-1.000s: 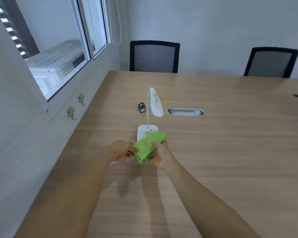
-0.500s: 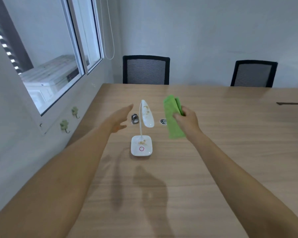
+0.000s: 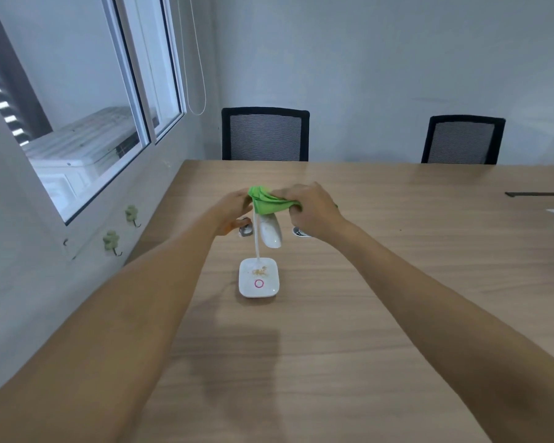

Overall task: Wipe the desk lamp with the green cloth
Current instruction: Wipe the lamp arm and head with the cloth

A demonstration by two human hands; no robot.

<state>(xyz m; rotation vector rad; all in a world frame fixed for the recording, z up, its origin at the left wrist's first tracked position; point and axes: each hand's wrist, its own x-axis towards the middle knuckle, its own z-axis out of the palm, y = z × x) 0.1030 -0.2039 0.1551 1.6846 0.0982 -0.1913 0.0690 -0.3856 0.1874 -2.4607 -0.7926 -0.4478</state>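
A small white desk lamp [image 3: 258, 278] stands on the wooden table [image 3: 381, 282], with brown crumbs and a pink ring on its square base. Its thin neck rises to a drooping head [image 3: 271, 231]. The green cloth [image 3: 266, 203] is draped over the top of the head, where the neck bends. My right hand [image 3: 311, 212] grips the cloth from the right and presses it onto the lamp. On the left side of the lamp top sits my left hand [image 3: 232, 212], fingers curled against the cloth and the neck; whether it grips the neck is hidden.
Two black mesh chairs [image 3: 265, 134] [image 3: 462, 140] stand at the far table edge. A small metal object [image 3: 245, 231] and a cable grommet [image 3: 301, 232] lie behind the lamp. A window and wall with green hooks [image 3: 111, 241] run along the left.
My right hand carried the cloth left onto the top of the lamp head. My left hand, open beside the lamp before, has closed in on the lamp top from the left.
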